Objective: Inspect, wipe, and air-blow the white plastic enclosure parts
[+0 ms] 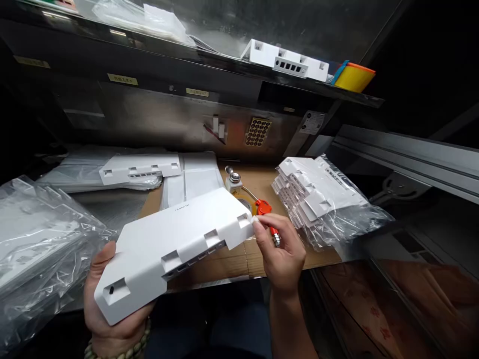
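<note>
A white plastic router housing (179, 224) with HUAWEI lettering lies tilted across my view, its notched port edge toward me. My left hand (108, 299) grips its near left end, the palm beneath and the thumb on the edge. At the far right corner, my right hand (280, 249) is closed in a pinch right by the last notch. A tiny white bit shows at those fingertips, too small to name. Behind the housing stand a small dispenser bottle (234, 183) with a metal cap and a red-handled tool (263, 206), partly hidden by my right hand.
Bagged white housings (314, 189) are stacked at right. Another housing (142, 167) rests on plastic sleeves at back left, and a clear bag (45, 239) fills the near left. Cardboard (228, 262) covers the bench. Overhead, a shelf (209, 62) carries a housing and a yellow container (354, 77).
</note>
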Demonstrator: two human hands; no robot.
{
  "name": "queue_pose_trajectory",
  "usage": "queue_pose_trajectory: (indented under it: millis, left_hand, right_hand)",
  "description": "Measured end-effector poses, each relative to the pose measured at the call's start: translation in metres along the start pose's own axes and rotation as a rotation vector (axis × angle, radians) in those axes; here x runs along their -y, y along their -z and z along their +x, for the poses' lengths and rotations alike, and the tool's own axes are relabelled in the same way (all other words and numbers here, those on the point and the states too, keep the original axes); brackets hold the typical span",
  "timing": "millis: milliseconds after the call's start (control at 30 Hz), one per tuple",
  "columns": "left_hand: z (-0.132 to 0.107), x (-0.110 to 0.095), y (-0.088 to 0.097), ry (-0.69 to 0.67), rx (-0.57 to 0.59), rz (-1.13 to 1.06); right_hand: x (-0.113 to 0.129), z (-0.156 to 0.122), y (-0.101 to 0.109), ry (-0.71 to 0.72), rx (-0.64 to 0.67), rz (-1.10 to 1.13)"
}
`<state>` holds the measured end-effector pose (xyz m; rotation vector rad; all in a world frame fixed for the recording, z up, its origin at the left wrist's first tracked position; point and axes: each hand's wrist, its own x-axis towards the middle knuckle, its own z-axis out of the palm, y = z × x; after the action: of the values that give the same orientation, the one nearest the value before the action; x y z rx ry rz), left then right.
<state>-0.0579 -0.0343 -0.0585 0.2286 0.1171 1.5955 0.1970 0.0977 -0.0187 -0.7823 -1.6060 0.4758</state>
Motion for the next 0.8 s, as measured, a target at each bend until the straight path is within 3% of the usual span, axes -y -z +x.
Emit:
queue_pose_trajectory:
  millis: [100,167,233,333,433,567,667,800]
  left_hand:
    - [0.005,0.010,-0.015,-0.078,0.125,-0.095]
    - [0.007,0.018,-0.017,-0.220,0.158,-0.138]
    - [0.007,0.025,-0.014,-0.294,0.193,-0.130]
    - [0.006,0.032,-0.008,-0.311,0.279,-0.088]
    - [0.004,0.034,-0.007,-0.292,0.346,-0.022]
    - [-0.001,0.033,-0.011,-0.224,0.143,0.102]
    - [-0.004,0.031,-0.009,-0.308,0.008,0.225]
    - [-0.007,0.031,-0.005,-0.377,-0.089,0.335]
  right_hand:
    - [-0.004,0.006,0.002,-0.004,-0.104,-0.025]
    - [-0.012,0.009,0.004,-0.164,-0.258,0.091]
    - [-0.021,0.010,0.005,-0.390,-0.326,0.310]
    - [-0.030,0.007,0.000,-0.684,-0.141,0.596]
    - [-0.029,-0.001,-0.008,-0.892,0.002,0.650]
    - [-0.019,-0.013,-0.012,-0.956,-0.022,0.572]
    - [-0.010,-0.017,-0.008,-0.929,-0.060,0.525]
    - [0.001,-0.016,-0.001,-0.898,0.005,0.555]
